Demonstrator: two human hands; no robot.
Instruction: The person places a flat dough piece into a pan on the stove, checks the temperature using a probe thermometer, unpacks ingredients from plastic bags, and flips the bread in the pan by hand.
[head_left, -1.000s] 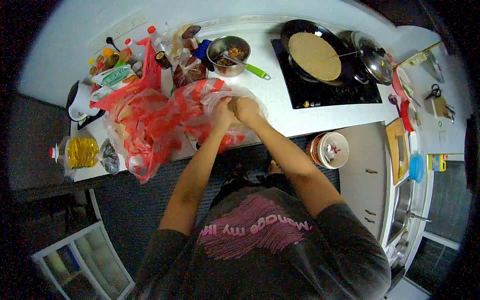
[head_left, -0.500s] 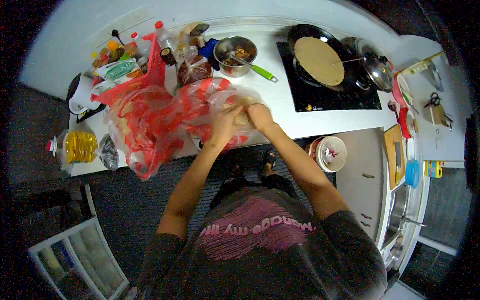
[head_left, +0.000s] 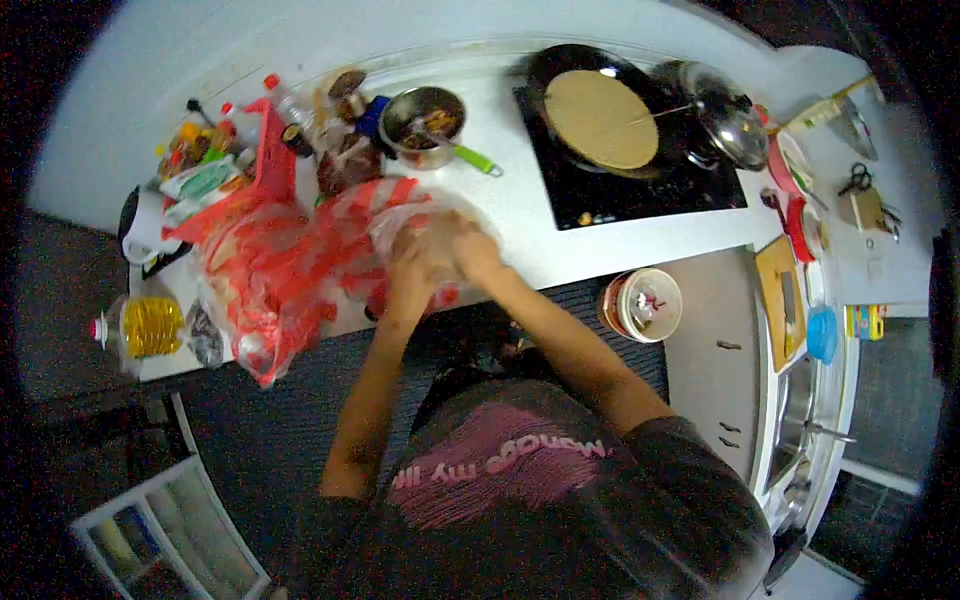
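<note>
Judged step: two-handed handling of plastic bag (head_left: pixel 408 213) at worktop (head_left: pixel 525 232) front edge. Left hand (head_left: pixel 410 268) and right hand (head_left: pixel 476 252) at bag, fingers curled inward, near each other; blurred, finger gap cannot be told. Pale contents (head_left: pixel 438 242) between hands, identity unclear. Next move calls for fingertip control of thin, slippery film.

Passable over the white countertop (head_left: pixel 520 215), between the steel bowl (head_left: pixel 420 158) and the black cooktop (head_left: pixel 640 205) — but narrowed by the green handle (head_left: pixel 475 160), jutting into this gap. On the right, obstructed by the wok (head_left: pixel 590 60) and the domed lid (head_left: pixel 730 125). On the left, blocked by crumpled red-and-clear plastic bags (head_left: pixel 270 270) — just before the red plastic basket (head_left: pixel 275 160).
</note>
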